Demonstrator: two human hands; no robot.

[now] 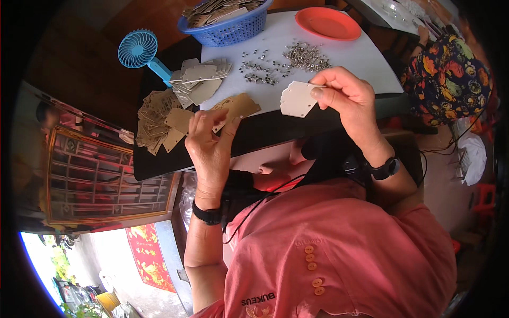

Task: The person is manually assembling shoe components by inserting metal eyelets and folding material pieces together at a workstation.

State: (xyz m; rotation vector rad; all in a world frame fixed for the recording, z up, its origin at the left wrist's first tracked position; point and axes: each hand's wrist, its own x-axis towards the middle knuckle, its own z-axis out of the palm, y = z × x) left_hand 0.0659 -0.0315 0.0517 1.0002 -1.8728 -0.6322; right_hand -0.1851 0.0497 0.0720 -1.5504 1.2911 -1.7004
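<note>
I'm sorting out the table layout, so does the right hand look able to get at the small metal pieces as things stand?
Probably yes: the small metal pieces lie loose near the right hand, with nothing seen between, though it holds a white card.

So it's a black table (265, 137) with a curved edge and a white sheet (368, 66) laid over part of it. Blue plastic basket (233, 34) and a round red plate (328, 24) sit along the far side, small shiny metal fittings (306, 56) are heaped and scattered mid-sheet, then pale punched flat pieces (199, 79) and brown ones (155, 119) piled up left.
</note>
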